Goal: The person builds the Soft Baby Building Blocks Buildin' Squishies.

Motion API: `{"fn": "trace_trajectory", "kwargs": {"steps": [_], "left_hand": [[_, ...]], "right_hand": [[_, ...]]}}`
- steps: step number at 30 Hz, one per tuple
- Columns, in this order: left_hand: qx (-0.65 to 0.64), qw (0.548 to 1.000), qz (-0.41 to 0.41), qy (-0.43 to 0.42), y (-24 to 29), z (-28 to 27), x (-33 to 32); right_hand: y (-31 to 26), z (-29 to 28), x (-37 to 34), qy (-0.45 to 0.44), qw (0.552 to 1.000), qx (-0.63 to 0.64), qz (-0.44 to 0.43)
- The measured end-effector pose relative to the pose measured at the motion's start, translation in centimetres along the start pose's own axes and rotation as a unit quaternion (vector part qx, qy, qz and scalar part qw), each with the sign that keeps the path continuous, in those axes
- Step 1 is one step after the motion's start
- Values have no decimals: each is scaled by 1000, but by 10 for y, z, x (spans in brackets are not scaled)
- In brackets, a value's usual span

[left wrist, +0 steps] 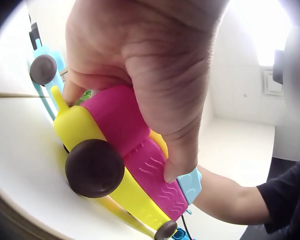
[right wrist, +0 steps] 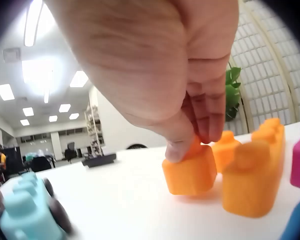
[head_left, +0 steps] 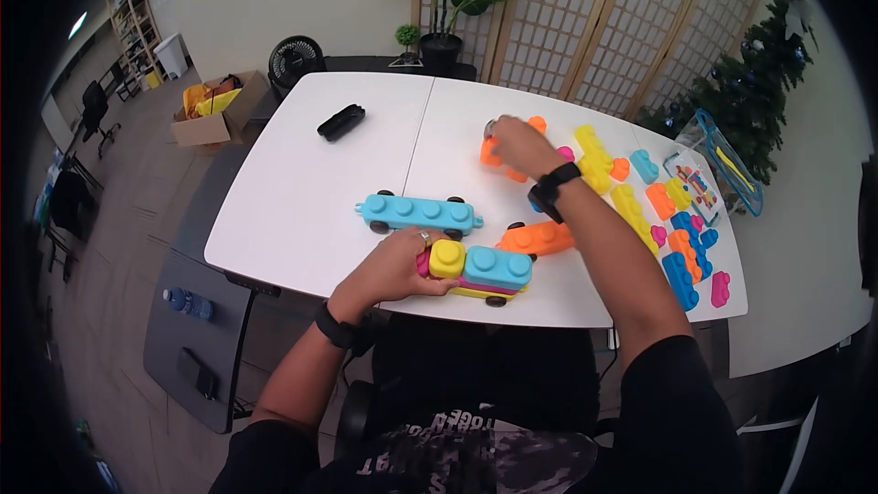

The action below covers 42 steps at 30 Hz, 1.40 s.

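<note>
My left hand (head_left: 395,267) grips the near end of a toy train car with a yellow wheeled base (left wrist: 72,125). Magenta blocks (left wrist: 121,117) are stacked on that base, with a yellow block (head_left: 447,259) and a light blue block (head_left: 498,265) on top. Farther out on the table, my right hand (head_left: 524,148) pinches a small orange block (right wrist: 191,174) between thumb and fingers. Larger orange blocks (right wrist: 255,177) stand right beside it. A light blue wheeled car (head_left: 416,213) lies beyond my left hand, and an orange wheeled car (head_left: 538,238) sits under my right forearm.
Loose yellow (head_left: 594,160), blue (head_left: 679,282) and magenta blocks (head_left: 721,289) spread over the right side of the white table (head_left: 283,192). A picture card (head_left: 695,185) and a clear bag (head_left: 729,160) lie at the right edge. A black case (head_left: 341,123) rests at the far left.
</note>
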<state>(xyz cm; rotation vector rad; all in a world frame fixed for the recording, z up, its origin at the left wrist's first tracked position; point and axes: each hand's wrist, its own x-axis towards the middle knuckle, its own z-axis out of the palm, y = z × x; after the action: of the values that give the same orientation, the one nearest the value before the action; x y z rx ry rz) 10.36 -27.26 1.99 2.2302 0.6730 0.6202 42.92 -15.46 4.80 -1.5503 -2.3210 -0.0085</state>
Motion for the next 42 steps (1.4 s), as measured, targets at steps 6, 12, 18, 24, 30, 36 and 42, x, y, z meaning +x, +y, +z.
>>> {"fn": "trace_trajectory", "kwargs": {"steps": [6,12,18,24,30,36,42], "left_hand": [[18,1000,7,7,-5,1,-1],[5,1000,11,9,-1,0,-1],[-29,999,20,7,2,-2,-1],[21,1000,1,9,-6,2,-2],[18,999,-33,-13,-6,-2,-4],[18,999,-29,-15,-10,1,-2],[40,999,-20,-5,-4,-1,1]], "right_hand": [[-142,-129,-95,-54,985,163,-30],[-174,-94,-134,-86,992,94,-18],[-151,-118,-103,-216,957,195,7],[14,-42,6,-37,996,13,76],[55,3,48,-67,992,-87,69],[-34,-94,-4,48,998,13,36],[-139,-146,-146,-36,992,109,53]]}}
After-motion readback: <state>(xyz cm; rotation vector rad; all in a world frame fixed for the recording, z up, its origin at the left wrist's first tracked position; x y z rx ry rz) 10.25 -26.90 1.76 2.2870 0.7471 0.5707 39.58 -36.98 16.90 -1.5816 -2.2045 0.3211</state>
